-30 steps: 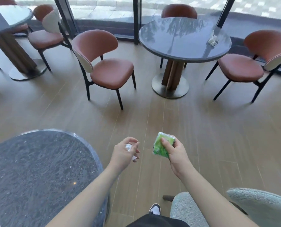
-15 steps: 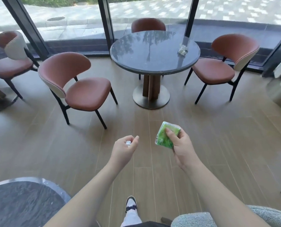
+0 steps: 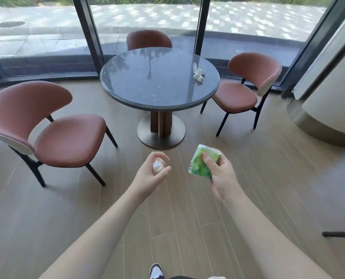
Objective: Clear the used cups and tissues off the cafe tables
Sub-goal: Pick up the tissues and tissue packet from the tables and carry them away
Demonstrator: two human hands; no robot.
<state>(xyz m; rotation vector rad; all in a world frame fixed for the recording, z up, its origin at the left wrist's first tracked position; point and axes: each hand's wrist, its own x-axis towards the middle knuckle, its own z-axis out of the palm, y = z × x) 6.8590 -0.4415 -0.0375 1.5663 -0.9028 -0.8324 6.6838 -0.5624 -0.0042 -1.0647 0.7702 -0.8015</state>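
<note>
The left hand (image 3: 149,176) curls its fingers and thumb round a small balled-up white tissue (image 3: 158,166), which sits in the cup of the palm with only its top showing. The right hand (image 3: 221,174) grips a green tissue packet (image 3: 202,161), thumb pressed across its face and fingers wrapped behind; there is printing on the green wrapper and a pale strip along its left edge, but it is too blurred to read. Both forearms reach forward over the wooden floor (image 3: 187,218), the hands held near each other but apart. Ahead stands a round dark stone table (image 3: 147,87) on a single pedestal, with a crumpled white tissue (image 3: 198,74) lying near its right rim. Three rust-red chairs surround it: a left chair (image 3: 53,133) turned away from the table, a far chair (image 3: 148,39) against the glass, and a right chair (image 3: 242,91) tucked just beside the rim. Compared with half a second ago, the table and chairs are closer and larger in view, and the other dark table at lower left has gone out of frame. Bare floor lies open between the hands and the pedestal base, and between the left chair and the table; a curved pale wall (image 3: 332,101) closes in the right side.
</note>
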